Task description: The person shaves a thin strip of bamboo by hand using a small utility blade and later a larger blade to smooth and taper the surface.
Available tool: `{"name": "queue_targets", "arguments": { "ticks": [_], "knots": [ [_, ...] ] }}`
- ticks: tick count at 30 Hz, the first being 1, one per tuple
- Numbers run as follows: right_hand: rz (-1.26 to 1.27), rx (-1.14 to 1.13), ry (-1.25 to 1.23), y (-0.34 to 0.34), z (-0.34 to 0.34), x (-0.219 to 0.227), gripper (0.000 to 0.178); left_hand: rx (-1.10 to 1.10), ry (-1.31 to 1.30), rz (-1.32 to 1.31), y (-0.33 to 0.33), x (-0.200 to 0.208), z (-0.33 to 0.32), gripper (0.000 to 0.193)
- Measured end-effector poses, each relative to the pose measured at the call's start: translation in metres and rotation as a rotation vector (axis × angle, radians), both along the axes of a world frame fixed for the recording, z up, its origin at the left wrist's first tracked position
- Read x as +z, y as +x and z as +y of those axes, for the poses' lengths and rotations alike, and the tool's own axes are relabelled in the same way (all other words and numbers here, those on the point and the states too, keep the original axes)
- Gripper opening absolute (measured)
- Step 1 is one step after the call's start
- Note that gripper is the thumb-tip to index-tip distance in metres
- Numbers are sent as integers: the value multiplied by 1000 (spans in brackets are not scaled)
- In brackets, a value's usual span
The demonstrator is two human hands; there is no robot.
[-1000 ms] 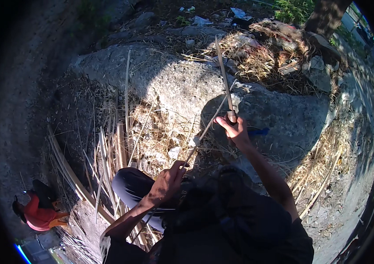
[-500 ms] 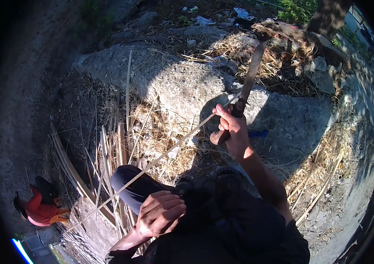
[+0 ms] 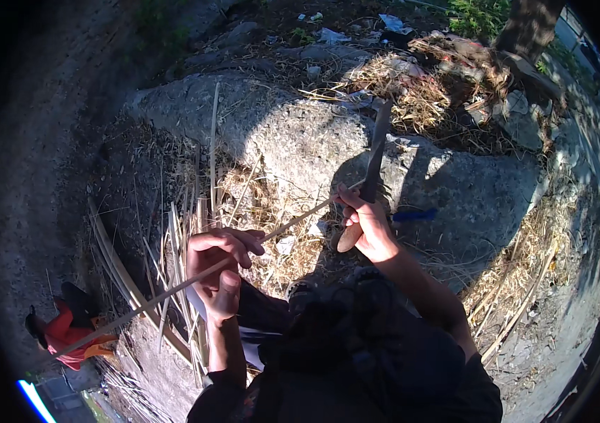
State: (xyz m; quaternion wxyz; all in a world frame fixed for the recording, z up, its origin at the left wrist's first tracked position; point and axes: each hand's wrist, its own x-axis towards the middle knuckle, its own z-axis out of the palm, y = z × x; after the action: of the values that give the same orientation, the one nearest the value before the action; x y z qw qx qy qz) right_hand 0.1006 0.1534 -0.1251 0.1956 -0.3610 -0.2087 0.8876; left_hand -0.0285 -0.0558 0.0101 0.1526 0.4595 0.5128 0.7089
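Observation:
In my right hand (image 3: 367, 224) is a machete with a dark blade (image 3: 377, 151) pointing up and away. The rounded brown end of its handle (image 3: 349, 238) shows below my fist. The thumb and forefinger of that hand also pinch the end of a long, thin pale strip (image 3: 300, 219), which looks like split bamboo. This strip slants down to the left and crosses my left hand (image 3: 217, 271), whose fingers curl loosely round it with the thumb held apart.
Several cut strips (image 3: 176, 261) stand and lean at the left. A concrete block (image 3: 300, 134) lies ahead, with dry straw (image 3: 420, 106) behind it. A blue object (image 3: 414, 215) rests near my right hand. Another person in red (image 3: 67, 335) is at the far left.
My left hand has risen from my lap to the strip and turned, its fingers now round it. My right hand has shifted slightly left and down, and the machete points more upright.

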Motion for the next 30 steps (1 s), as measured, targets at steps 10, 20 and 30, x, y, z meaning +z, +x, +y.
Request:
{"name": "queue_targets", "arguments": {
  "ticks": [10, 20, 30],
  "knots": [
    [-169, 132, 307, 38, -5, -26, 27, 30, 102, -378, 26, -36, 26, 67],
    [-273, 447, 1088, 73, -45, -52, 24, 46, 223, -464, 27, -59, 31, 72],
    [-64, 476, 1057, 41, -53, -39, 18, 169, 274, -505, 54, -56, 36, 70]
  ]
}}
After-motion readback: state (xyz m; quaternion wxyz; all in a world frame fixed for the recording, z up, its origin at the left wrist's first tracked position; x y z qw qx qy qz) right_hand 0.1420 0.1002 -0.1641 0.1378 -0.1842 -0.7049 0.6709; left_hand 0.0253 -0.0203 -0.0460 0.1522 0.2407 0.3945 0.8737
